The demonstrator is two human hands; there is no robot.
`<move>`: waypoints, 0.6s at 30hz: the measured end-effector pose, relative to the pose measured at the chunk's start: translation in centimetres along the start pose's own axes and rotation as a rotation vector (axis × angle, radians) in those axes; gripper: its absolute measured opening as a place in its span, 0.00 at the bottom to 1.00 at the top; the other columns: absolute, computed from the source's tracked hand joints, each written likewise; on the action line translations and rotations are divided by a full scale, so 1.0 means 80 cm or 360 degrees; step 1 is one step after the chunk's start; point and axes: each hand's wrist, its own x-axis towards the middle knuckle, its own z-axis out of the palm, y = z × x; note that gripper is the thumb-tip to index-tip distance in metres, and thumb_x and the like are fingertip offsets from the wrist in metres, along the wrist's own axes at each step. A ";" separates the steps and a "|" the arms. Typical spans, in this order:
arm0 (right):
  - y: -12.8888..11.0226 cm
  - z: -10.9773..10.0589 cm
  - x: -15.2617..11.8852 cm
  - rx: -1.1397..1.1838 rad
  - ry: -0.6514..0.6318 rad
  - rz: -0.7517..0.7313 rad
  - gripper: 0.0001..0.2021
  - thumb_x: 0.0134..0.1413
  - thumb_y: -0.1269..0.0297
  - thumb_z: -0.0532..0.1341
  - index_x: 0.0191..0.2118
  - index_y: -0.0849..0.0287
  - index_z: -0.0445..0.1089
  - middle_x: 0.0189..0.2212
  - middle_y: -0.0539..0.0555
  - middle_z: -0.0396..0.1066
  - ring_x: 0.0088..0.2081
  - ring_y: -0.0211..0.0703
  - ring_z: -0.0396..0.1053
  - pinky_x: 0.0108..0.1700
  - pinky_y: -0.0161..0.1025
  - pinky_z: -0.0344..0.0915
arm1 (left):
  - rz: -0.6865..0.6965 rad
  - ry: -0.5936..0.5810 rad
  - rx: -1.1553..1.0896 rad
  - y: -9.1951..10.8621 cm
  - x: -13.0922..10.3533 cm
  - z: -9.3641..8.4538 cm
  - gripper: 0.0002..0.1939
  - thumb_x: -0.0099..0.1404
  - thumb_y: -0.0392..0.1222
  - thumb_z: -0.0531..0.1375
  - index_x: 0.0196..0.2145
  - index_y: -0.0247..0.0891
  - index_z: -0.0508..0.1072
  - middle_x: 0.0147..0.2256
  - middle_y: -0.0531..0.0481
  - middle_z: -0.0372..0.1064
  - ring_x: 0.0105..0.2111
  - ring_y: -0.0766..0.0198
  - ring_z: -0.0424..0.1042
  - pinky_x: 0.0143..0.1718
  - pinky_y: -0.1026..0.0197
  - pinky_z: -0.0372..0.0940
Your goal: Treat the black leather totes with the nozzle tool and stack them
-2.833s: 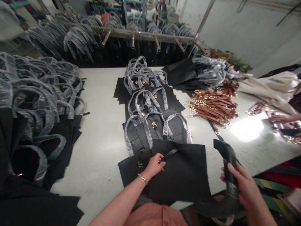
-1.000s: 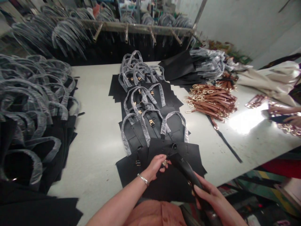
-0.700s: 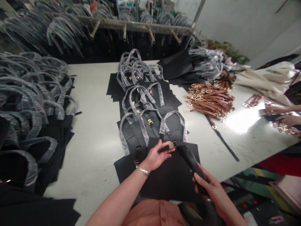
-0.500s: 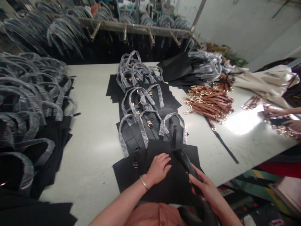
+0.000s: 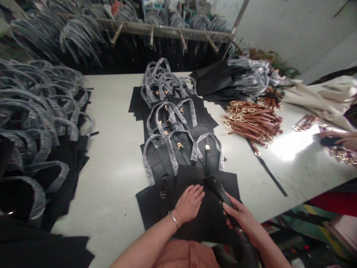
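A black bag panel (image 5: 206,219) lies at the front of the table, the nearest in an overlapping row. My left hand (image 5: 190,203) rests flat on it, fingers stretched out, a silver bracelet on the wrist. My right hand (image 5: 237,212) is closed round a long black tube-like piece (image 5: 219,190) with a flattened end; its exact kind is unclear. That end meets the panel near its top edge, right of my left fingers. Just beyond, a black strap (image 5: 208,163) with a gold buckle (image 5: 207,147) lies between plastic-wrapped handles (image 5: 173,152).
Bag panels with wrapped handles (image 5: 30,111) are heaped at left. Brown straps with gold clasps (image 5: 253,123) lie at right on the white table (image 5: 111,149). Another person's hand (image 5: 346,141) works at the far right. A metal rack (image 5: 167,31) stands behind.
The black strap beyond the panel has dropped lower, and its gold buckle now shows. My right hand keeps hold of the black piece. My left hand has barely moved; the whole view has shifted slightly.
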 end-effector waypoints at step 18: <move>0.004 0.031 -0.001 -0.0128 -0.0259 -0.0089 0.37 0.51 0.51 0.63 0.64 0.59 0.56 0.24 0.44 0.66 0.17 0.32 0.64 0.20 0.31 0.55 | 0.0216 -0.0072 0.0031 -0.012 -0.013 0.015 0.15 0.66 0.33 0.54 0.50 0.34 0.69 0.50 0.42 0.71 0.52 0.55 0.66 0.57 0.51 0.57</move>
